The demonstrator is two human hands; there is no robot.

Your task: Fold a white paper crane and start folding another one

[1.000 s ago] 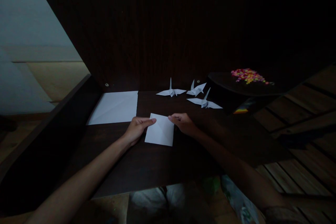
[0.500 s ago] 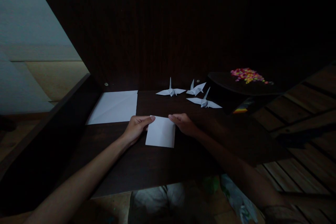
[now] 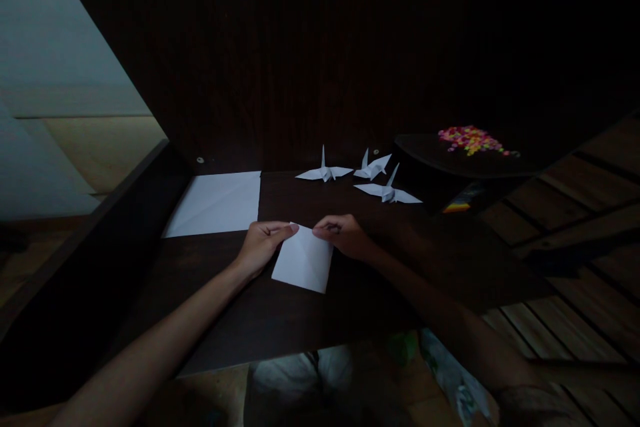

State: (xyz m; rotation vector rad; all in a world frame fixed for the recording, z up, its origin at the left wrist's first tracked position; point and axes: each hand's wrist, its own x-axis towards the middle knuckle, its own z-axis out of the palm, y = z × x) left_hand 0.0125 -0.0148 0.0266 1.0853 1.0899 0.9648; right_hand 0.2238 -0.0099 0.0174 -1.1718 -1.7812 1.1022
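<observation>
A small white square of folded paper point(image 3: 303, 263) is held over the dark desk, tilted a little, its top edge between my two hands. My left hand point(image 3: 263, 245) pinches its upper left corner, thumb on top. At the upper right, my right hand point(image 3: 346, 237) grips the edge between thumb and curled fingers. Three white paper cranes stand beyond my hands: one crane on the left point(image 3: 326, 174), one behind on the right point(image 3: 373, 167) and one nearer point(image 3: 388, 193). A larger white sheet point(image 3: 217, 203) with a diagonal crease lies to the left.
A dark raised shelf point(image 3: 425, 153) at the right carries a pile of small colourful pieces point(image 3: 470, 140). The desk has a side panel point(image 3: 100, 233) on the left and a tall back panel point(image 3: 280, 53). Wooden slats point(image 3: 590, 213) lie at the far right.
The paper square has turned slightly clockwise and tilted, its lower edge nearer me. My right hand has shifted a little left along the top edge, closer to my left hand.
</observation>
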